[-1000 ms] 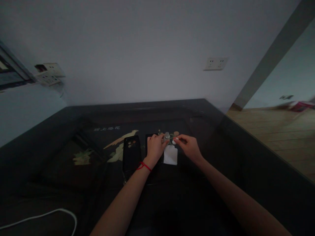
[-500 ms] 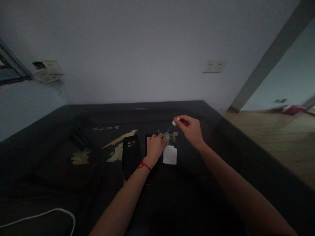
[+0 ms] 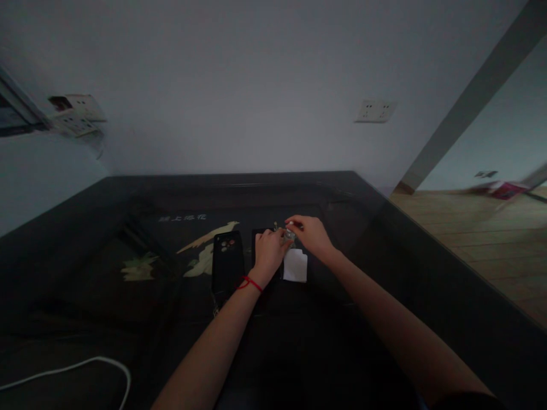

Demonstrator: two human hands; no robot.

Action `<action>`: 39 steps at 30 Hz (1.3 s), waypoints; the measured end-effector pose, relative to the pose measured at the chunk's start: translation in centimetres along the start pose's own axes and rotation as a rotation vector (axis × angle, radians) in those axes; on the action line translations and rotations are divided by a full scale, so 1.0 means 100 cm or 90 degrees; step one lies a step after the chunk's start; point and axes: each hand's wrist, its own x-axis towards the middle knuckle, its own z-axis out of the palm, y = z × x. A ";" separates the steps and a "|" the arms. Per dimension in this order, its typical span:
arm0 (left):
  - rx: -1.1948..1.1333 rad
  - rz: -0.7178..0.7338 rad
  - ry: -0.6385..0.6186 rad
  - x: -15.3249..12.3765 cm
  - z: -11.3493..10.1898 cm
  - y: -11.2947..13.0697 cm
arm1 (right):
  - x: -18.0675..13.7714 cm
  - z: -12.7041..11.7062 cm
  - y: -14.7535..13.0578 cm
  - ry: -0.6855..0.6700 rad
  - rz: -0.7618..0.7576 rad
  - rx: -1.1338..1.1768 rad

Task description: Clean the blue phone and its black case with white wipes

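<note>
My left hand (image 3: 269,247), with a red cord at the wrist, is closed around a small clear glass bottle (image 3: 290,234). My right hand (image 3: 311,232) pinches the white top of a dropper (image 3: 291,222) right at the bottle's mouth. Its thin stem is hidden, so I cannot tell how far inside it reaches. Just below the bottle lies a folded white tissue (image 3: 295,266). A dark flat object (image 3: 256,233) is partly covered by my left hand.
A black phone (image 3: 228,259) with a strap lies left of my left hand. The dark table (image 3: 342,341) bears bird and flower pictures. A white cable (image 3: 77,364) curves across the lower left. The wall (image 3: 239,114) with sockets (image 3: 376,111) rises behind the table.
My right hand has moved down and left, bringing the dropper from above the bottle to its mouth. My left hand stays on the bottle. The view has shifted slightly.
</note>
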 end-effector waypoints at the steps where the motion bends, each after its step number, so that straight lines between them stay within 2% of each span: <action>1: 0.001 0.000 -0.001 0.000 0.000 0.000 | -0.001 0.000 -0.002 -0.007 0.006 -0.025; 10: 0.014 -0.009 -0.010 0.000 0.000 0.000 | 0.008 -0.013 -0.022 -0.045 0.101 -0.224; 15: 0.007 -0.007 -0.008 0.000 0.001 0.000 | -0.027 -0.023 -0.014 -0.117 0.176 -0.278; 20: 0.000 -0.012 0.003 -0.001 0.000 0.002 | -0.068 -0.008 -0.023 -0.241 0.189 -0.286; 25: 0.012 -0.050 0.046 -0.008 -0.019 -0.001 | -0.067 0.005 -0.043 -0.299 0.214 -0.283; 28: 0.037 -0.080 0.055 -0.022 -0.046 -0.022 | -0.059 0.006 -0.047 -0.330 0.231 -0.277; 33: 0.110 -0.221 0.015 -0.064 -0.089 -0.086 | -0.056 0.005 -0.043 -0.322 0.231 -0.239; 36: 0.120 -0.302 -0.041 -0.084 -0.090 -0.111 | -0.058 0.007 -0.042 -0.270 0.221 -0.197; 39: 0.100 -0.303 -0.082 -0.089 -0.077 -0.117 | -0.062 0.012 -0.042 -0.217 0.219 -0.140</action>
